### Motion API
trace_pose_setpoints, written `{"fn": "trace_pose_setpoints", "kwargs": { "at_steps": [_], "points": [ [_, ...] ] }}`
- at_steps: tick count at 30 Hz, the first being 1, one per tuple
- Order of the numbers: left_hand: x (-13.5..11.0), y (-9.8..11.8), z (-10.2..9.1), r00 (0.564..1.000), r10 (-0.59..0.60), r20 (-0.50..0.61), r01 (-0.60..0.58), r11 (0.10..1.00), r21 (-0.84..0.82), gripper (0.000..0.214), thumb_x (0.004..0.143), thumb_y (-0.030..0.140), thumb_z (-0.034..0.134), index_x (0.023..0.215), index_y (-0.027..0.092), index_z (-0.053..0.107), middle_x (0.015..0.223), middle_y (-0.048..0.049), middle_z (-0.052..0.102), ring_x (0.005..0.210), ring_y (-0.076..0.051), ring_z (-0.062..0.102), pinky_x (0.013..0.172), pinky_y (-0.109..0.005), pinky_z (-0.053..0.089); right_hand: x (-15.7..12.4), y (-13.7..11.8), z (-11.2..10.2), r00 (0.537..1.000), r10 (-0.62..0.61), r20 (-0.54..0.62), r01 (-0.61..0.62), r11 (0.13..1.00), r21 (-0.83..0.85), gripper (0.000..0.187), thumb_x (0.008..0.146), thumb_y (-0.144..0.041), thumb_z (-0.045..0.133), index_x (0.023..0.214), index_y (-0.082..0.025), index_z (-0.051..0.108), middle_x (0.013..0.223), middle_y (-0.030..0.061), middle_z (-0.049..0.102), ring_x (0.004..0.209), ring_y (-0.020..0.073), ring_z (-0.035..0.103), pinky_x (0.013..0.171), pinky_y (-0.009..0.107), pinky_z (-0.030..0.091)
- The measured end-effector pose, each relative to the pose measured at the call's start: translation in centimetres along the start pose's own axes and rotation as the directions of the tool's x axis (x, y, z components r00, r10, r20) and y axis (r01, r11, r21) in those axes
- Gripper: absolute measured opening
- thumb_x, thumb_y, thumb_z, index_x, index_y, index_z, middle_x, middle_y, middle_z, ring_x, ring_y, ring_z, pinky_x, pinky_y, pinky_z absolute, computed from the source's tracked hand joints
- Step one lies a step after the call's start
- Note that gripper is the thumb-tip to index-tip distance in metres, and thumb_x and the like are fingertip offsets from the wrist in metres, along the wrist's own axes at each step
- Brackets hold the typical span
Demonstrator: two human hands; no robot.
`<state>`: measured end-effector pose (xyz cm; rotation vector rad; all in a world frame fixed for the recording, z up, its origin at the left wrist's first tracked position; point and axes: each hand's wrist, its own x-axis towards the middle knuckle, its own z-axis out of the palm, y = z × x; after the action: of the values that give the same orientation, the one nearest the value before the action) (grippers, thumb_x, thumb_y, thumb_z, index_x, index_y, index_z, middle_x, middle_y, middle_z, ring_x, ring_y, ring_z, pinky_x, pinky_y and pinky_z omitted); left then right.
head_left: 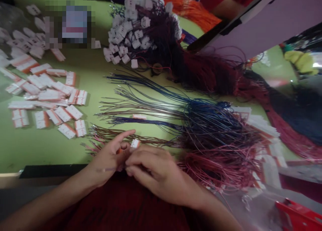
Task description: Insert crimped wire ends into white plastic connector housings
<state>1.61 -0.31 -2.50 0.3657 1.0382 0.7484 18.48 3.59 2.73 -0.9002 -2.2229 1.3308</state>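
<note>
Close to my body, both hands meet around a small white and orange wire connector (135, 143). My left hand (114, 154) grips it between thumb and curled fingers, its index finger stretched out. Against the connector's near side, my right hand (153, 165) is closed in a pinch; what lies between its fingertips is hidden. Just beyond the hands lie bundles of brown wires (156, 140) and purple wires (151, 121) with metal-tipped ends toward the left. Another white and orange connector (139, 117) rests by the purple bundle.
Loose white and orange connectors (52, 95) cover the left of the green table (88, 63). White plugs (125, 33) on dark red wires (201, 70) are heaped at the back. Blue wires (201, 110) and pink wires (218, 167) pile at right. A purple panel (264, 26) slants at upper right.
</note>
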Motion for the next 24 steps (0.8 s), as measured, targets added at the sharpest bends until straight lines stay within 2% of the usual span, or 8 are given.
{"fn": "trace_pose_setpoints", "kwargs": {
  "at_steps": [1, 2, 4, 6, 11, 17, 24],
  "points": [
    [0.0, 0.0, -0.1, 1.000, 0.013, -0.017, -0.013, 1.000, 0.002, 0.065, 0.074, 0.034, 0.072, 0.130, 0.018, 0.045, 0.071, -0.0008, 0.066, 0.048, -0.011, 0.058, 0.044, -0.020, 0.040, 0.3, 0.3, 0.5, 0.998, 0.051, -0.029, -0.051, 0.999, 0.019, 0.016, 0.082, -0.007, 0.053, 0.079, -0.020, 0.062, 0.074, -0.0006, 0.066, 0.070, 0.0098, 0.061, 0.067, 0.019, 0.048],
    [0.0, 0.0, -0.3, 0.999, 0.022, -0.034, -0.021, 1.000, 0.004, 0.057, 0.075, 0.032, 0.071, 0.126, 0.017, 0.049, 0.068, -0.0001, 0.065, 0.048, -0.011, 0.058, 0.045, -0.020, 0.041, 0.5, 0.7, 0.9, 0.987, 0.122, -0.106, -0.122, 0.992, 0.013, 0.016, 0.082, -0.007, 0.053, 0.076, -0.019, 0.061, 0.071, -0.0013, 0.065, 0.066, 0.0090, 0.060, 0.064, 0.018, 0.047],
    [0.0, 0.2, -0.5, 0.999, 0.025, -0.049, -0.025, 1.000, 0.004, 0.047, 0.078, 0.029, 0.067, 0.120, 0.015, 0.052, 0.061, 0.0014, 0.063, 0.047, -0.011, 0.058, 0.046, -0.021, 0.044, 0.5, 1.9, 1.3, 0.934, 0.238, -0.267, -0.259, 0.965, -0.043, 0.014, 0.080, -0.008, 0.054, 0.074, -0.018, 0.061, 0.067, -0.0019, 0.063, 0.061, 0.0090, 0.057, 0.057, 0.018, 0.044],
    [0.1, 0.4, -0.6, 0.999, 0.023, -0.044, -0.023, 1.000, -0.001, 0.044, 0.079, 0.028, 0.065, 0.119, 0.015, 0.052, 0.059, 0.0018, 0.063, 0.046, -0.011, 0.058, 0.046, -0.022, 0.045, 0.2, 2.9, 1.4, 0.908, 0.250, -0.338, -0.306, 0.944, -0.125, 0.011, 0.078, -0.011, 0.056, 0.073, -0.018, 0.062, 0.066, -0.0010, 0.062, 0.061, 0.0103, 0.056, 0.056, 0.020, 0.043],
    [0.5, 0.7, -0.5, 0.998, 0.017, -0.055, -0.018, 1.000, -0.016, 0.043, 0.078, 0.029, 0.067, 0.116, 0.016, 0.053, 0.059, 0.0017, 0.063, 0.046, -0.012, 0.058, 0.045, -0.022, 0.046, -0.2, 3.4, 0.9, 0.929, 0.169, -0.330, -0.259, 0.932, -0.252, 0.011, 0.081, -0.015, 0.058, 0.077, -0.020, 0.067, 0.062, -0.0006, 0.063, 0.057, 0.0110, 0.055, 0.054, 0.022, 0.041],
    [0.3, 0.8, -0.6, 0.999, 0.006, -0.048, -0.007, 0.999, -0.033, 0.044, 0.078, 0.029, 0.066, 0.117, 0.016, 0.052, 0.058, 0.0014, 0.063, 0.045, -0.011, 0.057, 0.045, -0.022, 0.045, -0.3, 3.0, 0.6, 0.928, 0.148, -0.341, -0.251, 0.927, -0.280, 0.015, 0.081, -0.015, 0.058, 0.070, -0.020, 0.066, 0.061, -0.0013, 0.064, 0.054, 0.0110, 0.054, 0.056, 0.024, 0.039],
    [-0.2, 0.9, -0.4, 0.999, 0.002, -0.051, -0.004, 0.999, -0.037, 0.045, 0.078, 0.029, 0.068, 0.117, 0.017, 0.051, 0.059, 0.0012, 0.063, 0.047, -0.011, 0.057, 0.044, -0.021, 0.044, 0.2, 2.5, 0.6, 0.908, 0.174, -0.381, -0.245, 0.959, -0.146, 0.019, 0.077, -0.011, 0.055, 0.062, -0.019, 0.063, 0.064, -0.0012, 0.065, 0.062, 0.0121, 0.057, 0.066, 0.027, 0.043]
  ]
}}
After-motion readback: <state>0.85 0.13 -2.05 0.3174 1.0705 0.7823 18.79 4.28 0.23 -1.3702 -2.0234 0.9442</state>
